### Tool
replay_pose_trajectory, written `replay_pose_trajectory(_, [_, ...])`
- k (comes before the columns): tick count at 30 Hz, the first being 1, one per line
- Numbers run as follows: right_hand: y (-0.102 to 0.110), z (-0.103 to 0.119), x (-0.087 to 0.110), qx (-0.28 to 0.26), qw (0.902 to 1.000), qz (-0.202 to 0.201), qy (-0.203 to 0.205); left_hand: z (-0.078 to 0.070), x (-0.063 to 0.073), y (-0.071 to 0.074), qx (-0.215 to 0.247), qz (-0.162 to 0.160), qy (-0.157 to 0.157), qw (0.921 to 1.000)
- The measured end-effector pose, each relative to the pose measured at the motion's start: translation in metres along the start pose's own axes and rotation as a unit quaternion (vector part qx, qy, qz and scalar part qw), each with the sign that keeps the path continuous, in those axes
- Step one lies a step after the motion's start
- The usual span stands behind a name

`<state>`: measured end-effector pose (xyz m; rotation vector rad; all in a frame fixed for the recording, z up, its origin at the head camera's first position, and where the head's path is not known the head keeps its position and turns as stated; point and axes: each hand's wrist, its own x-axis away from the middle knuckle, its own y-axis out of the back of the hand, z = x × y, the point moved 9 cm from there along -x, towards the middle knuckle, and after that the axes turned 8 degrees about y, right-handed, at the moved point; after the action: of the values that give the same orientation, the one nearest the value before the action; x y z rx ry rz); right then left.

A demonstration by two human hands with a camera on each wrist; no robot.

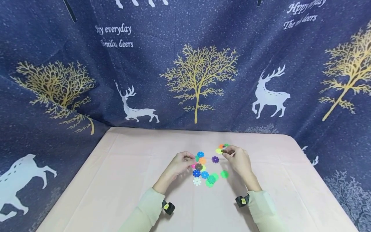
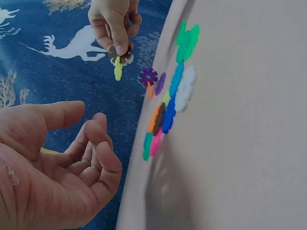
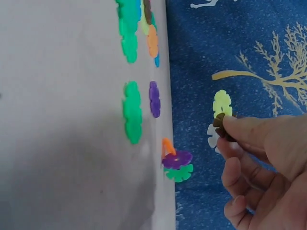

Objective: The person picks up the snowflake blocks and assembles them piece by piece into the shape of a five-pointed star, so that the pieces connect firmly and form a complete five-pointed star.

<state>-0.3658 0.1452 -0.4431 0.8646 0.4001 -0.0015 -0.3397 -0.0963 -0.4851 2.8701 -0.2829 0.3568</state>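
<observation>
notched brown disc (image 3: 219, 125) between right fingers (image 3: 231, 149)

A notched brown disc (image 3: 219, 124) is pinched in the right fingers (image 3: 232, 148), yellow disc (image 3: 222, 101) and white disc (image 3: 211, 135) against it.

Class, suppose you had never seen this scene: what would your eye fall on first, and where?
Probably the dark blue cloth behind the table, with a golden tree at its centre and white deer on either side. Next come the bright notched discs on the pale tabletop. In the right wrist view, the right hand pinches a brown disc, a yellow one beside it.
</observation>
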Motion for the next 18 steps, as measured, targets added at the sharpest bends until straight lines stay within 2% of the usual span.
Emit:
replay_pose_trajectory(7, [-0.007,-0.022,0.004,0.019,0.9980,0.020,-0.056,0.012,-0.013,-0.001,-0.023,-0.013,0.009,0.9996])
replay_pose_trajectory(12, [-0.012,-0.034,0.006,0.028,0.9947,0.039,-0.091,0.021,-0.021,0.000,-0.071,-0.032,0.008,0.9970])
replay_pose_trajectory(18, [-0.017,-0.043,0.004,0.035,0.9914,0.061,-0.111,0.020,-0.022,0.001,-0.125,-0.050,0.014,0.9908])
